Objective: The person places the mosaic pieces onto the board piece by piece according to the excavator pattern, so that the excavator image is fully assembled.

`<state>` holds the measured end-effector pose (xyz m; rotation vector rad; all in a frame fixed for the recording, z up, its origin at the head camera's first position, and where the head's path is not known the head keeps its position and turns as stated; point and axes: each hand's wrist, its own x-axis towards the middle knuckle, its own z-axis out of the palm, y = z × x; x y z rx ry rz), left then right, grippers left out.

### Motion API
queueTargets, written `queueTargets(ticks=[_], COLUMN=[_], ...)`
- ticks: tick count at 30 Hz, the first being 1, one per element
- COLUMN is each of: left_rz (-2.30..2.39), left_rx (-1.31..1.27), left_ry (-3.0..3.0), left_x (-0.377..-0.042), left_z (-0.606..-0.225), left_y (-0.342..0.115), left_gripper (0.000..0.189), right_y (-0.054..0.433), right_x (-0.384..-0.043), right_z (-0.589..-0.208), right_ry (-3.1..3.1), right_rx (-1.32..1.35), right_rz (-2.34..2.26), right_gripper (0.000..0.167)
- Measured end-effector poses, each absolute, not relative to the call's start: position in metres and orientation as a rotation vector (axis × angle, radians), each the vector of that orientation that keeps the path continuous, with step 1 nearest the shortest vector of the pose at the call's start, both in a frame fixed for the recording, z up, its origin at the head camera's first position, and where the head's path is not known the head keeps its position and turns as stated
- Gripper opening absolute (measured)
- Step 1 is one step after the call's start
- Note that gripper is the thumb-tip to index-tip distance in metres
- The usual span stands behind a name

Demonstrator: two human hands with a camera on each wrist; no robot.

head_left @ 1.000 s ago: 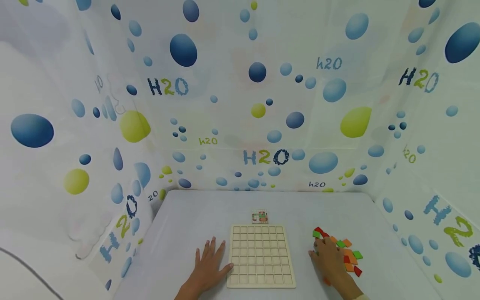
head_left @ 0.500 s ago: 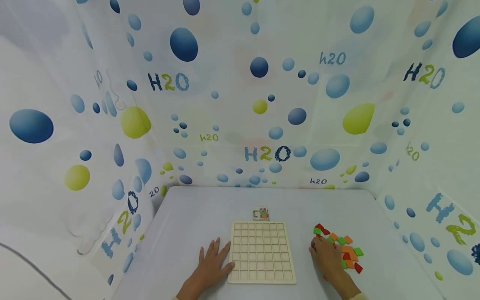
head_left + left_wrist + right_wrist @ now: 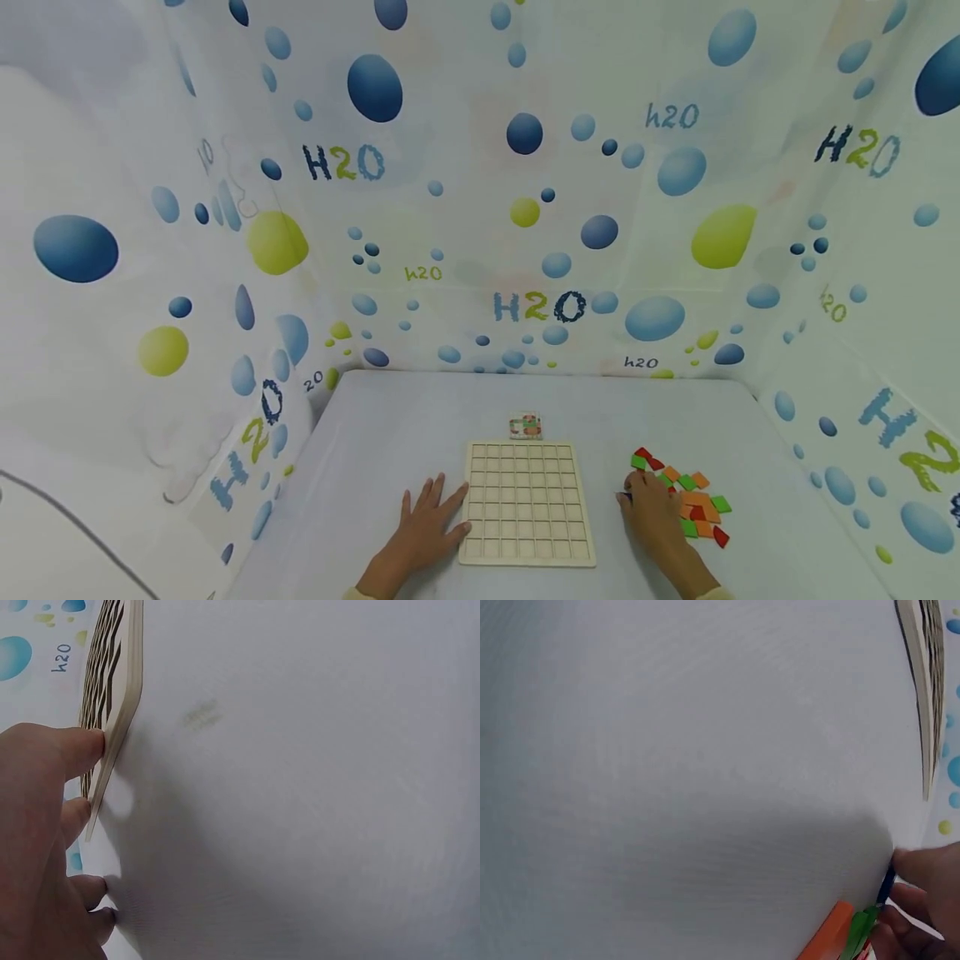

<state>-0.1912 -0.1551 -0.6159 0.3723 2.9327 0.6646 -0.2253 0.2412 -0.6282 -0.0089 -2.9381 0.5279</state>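
At the far left, a thin grey cable [image 3: 97, 542] runs diagonally in front of a white hanging sheet [image 3: 465, 221] printed with blue and green drops and "H2O" lettering. The sheet surrounds the white-covered table [image 3: 360, 450] at the back and on both sides.

Left hand [image 3: 424, 531]: palm down, fingers extended and spread, thumb held away from them. It grasps nothing. In the left wrist view the thumb tip rests on the rim of the pale wooden square-gridded board [image 3: 528, 503], and the next fingertip touches its edge; two other fingertips are on the table.

The board lies flat at mid-table, immediately right of the left hand. The visible recesses hold no pieces. Just beyond its far edge lies a small square card with a red, green and white printed pattern [image 3: 526, 426].

Right hand [image 3: 654, 510]: well apart from the board, fingers bent. Thumb and fingers are closed in a pinch on a thin dark blue flat piece [image 3: 887, 885], seen edge-on in the right wrist view; its outline cannot be told.

Around and to the right of the right hand: a loose scatter of flat red, orange and green pieces [image 3: 703, 511], some overlapping, partly hidden by the hand.
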Motion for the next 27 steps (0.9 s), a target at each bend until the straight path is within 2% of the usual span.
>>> queueTargets(ticks=[6, 13, 16, 21, 27], left_rz=[0.638, 0.63, 0.642, 0.659, 0.663], left_rx=[0.375, 0.382, 0.382, 0.374, 0.368], left_ry=[2.929, 2.931, 2.928, 2.923, 2.927], left_x=[-0.193, -0.195, -0.194, -0.193, -0.193], left_z=[-0.615, -0.616, -0.615, -0.614, -0.617], left_y=[-0.155, -0.154, -0.154, -0.155, -0.155], left_gripper=[0.064, 0.065, 0.064, 0.063, 0.064], right_y=[0.238, 0.239, 0.238, 0.234, 0.227], right_x=[-0.224, -0.232, -0.232, -0.231, -0.232], right_z=[-0.625, -0.628, -0.626, -0.623, -0.623], right_ry=[-2.909, -2.942, -2.962, -2.972, -2.957], right_rx=[0.096, -0.09, -0.161, -0.135, -0.142], right_rz=[0.582, 0.588, 0.577, 0.629, 0.712], right_gripper=[0.014, 0.029, 0.028, 0.022, 0.025])
